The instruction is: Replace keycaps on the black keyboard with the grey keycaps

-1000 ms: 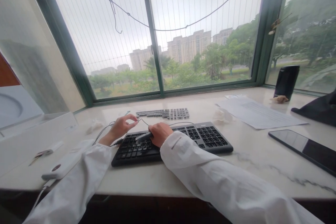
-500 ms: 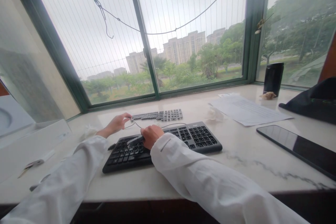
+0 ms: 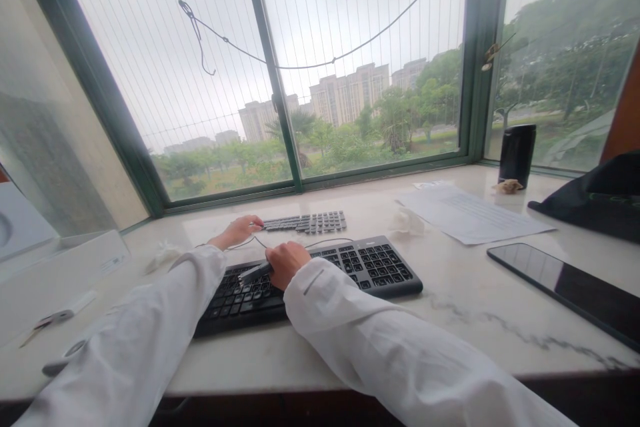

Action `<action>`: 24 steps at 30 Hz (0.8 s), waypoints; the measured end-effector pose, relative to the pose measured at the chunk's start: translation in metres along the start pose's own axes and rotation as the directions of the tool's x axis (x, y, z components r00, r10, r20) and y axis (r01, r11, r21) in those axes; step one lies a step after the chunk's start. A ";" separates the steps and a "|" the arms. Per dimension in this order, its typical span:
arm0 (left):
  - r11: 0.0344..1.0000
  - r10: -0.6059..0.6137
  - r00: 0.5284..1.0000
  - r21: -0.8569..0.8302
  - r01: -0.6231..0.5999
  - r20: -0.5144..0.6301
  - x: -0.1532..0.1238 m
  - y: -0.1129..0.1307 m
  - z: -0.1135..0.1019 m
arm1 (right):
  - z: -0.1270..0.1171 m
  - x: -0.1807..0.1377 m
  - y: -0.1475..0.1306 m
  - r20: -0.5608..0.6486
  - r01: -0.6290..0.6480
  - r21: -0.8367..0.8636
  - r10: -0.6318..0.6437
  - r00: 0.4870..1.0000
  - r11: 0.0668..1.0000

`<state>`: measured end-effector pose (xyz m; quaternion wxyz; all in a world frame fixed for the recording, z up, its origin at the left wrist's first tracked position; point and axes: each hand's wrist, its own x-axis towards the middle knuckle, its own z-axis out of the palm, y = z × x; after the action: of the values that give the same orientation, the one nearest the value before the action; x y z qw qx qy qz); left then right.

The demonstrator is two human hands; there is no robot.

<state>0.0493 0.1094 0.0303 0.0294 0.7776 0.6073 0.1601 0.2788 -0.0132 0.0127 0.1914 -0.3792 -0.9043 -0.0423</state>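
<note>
A black keyboard (image 3: 370,267) lies on the white marble sill (image 3: 480,313) in front of me. My right hand (image 3: 286,261) rests on its left half, fingers closed round a small grey tool (image 3: 253,271) that points left. My left hand (image 3: 239,230) reaches past the keyboard's far left corner to the left end of a row of loose dark keycaps (image 3: 306,221). Its fingertips are pinched at a keycap there. A thin dark cable (image 3: 300,241) loops between my hands.
A dark tablet (image 3: 565,283) lies at the right, a printed sheet (image 3: 470,213) behind it, a black cup (image 3: 517,153) in the window corner and a dark cloth (image 3: 595,203) far right. A white box (image 3: 60,270), crumpled tissues (image 3: 160,255) and small white devices sit at the left.
My left hand has moved forward and right from beside the keyboard to the row of loose keycaps. My right hand has kept the tool on the keys. The view has shifted slightly left.
</note>
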 end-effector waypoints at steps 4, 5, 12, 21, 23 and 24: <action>1.000 0.009 1.000 0.004 -0.009 0.025 0.002 -0.006 0.010 | -0.001 -0.001 -0.001 0.002 -0.007 0.007 0.007 1.000 1.000; 1.000 0.002 0.999 0.007 -0.002 0.040 0.002 -0.007 0.011 | -0.001 -0.001 -0.001 0.004 -0.009 0.008 0.009 1.000 1.000; 0.998 -0.038 0.996 0.062 0.033 0.083 -0.003 -0.012 0.010 | -0.001 -0.001 -0.002 0.008 -0.027 0.008 0.027 1.000 1.000; 0.977 -0.033 0.999 0.211 0.038 -0.026 0.004 -0.010 0.010 | 0.000 -0.001 -0.001 0.003 -0.015 0.004 0.015 1.000 1.000; 0.971 -0.039 0.999 0.233 0.045 -0.032 0.006 -0.009 0.012 | 0.000 -0.001 -0.001 -0.004 -0.018 0.008 0.018 1.000 1.000; 0.969 -0.041 0.998 0.244 0.049 -0.037 0.007 -0.009 0.012 | 0.001 -0.001 -0.001 -0.008 -0.020 0.011 0.020 1.000 1.000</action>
<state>0.0461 0.1198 0.0186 -0.0728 0.7586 0.6404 0.0956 0.2787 -0.0143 0.0118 0.1977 -0.3869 -0.8999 -0.0369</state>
